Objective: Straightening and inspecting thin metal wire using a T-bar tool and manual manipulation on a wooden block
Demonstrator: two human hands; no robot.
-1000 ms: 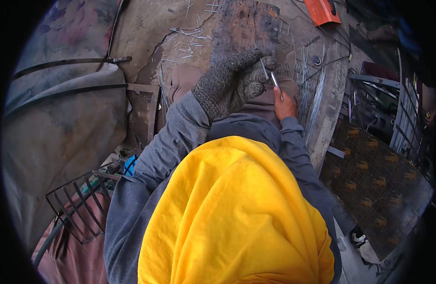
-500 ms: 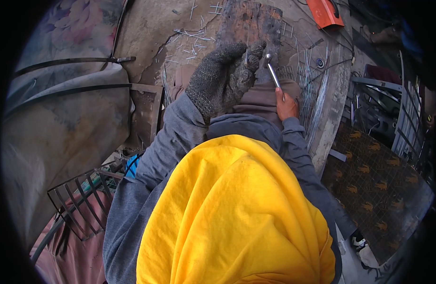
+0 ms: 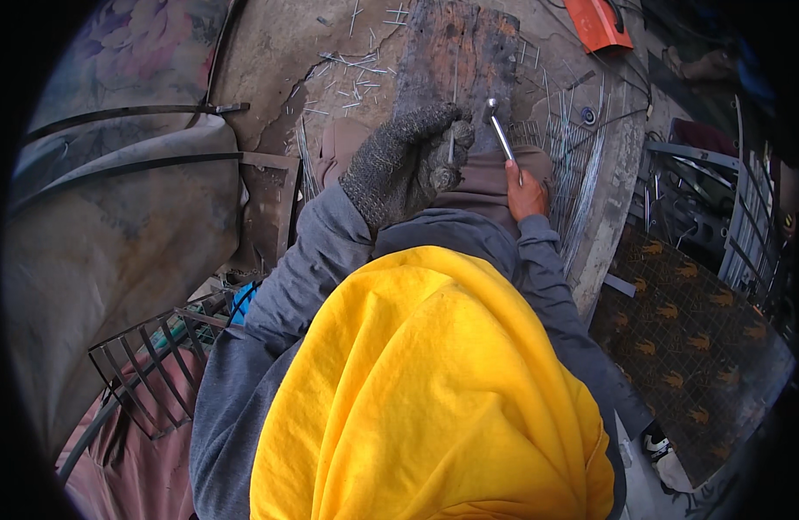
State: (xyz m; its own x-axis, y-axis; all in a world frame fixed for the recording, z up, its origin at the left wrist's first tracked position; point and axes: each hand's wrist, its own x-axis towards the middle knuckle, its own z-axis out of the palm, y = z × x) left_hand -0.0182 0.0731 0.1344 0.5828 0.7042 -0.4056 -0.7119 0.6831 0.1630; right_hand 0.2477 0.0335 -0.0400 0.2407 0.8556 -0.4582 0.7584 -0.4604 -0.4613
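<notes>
My left hand [image 3: 412, 160], in a thick dark grey knitted glove, is closed over my lap around a thin metal rod [image 3: 452, 149]. A thin straight length continues past the fingers over the wooden board; the glove hides part of it. My bare right hand [image 3: 527, 192] rests by my right thigh, wrapped around a shiny metal bar with a rounded head [image 3: 502, 134]. The head points forward, close to the right of the glove but apart from it. The scorched wooden board [image 3: 425, 52] lies on the ground ahead of both hands.
Short cut metal rods [image 3: 356, 62] lie scattered left of the board. Long thin rods [image 3: 577, 173] are bundled to the right, near a small round disc [image 3: 587, 114]. An orange metal object [image 3: 597, 22] stands at the far right. Grey sheeting [image 3: 130, 243] hangs at the left.
My left hand has drawn back a little toward me and turned, with the thin rod still in its fingers. My right hand and the metal bar are nearly unmoved.
</notes>
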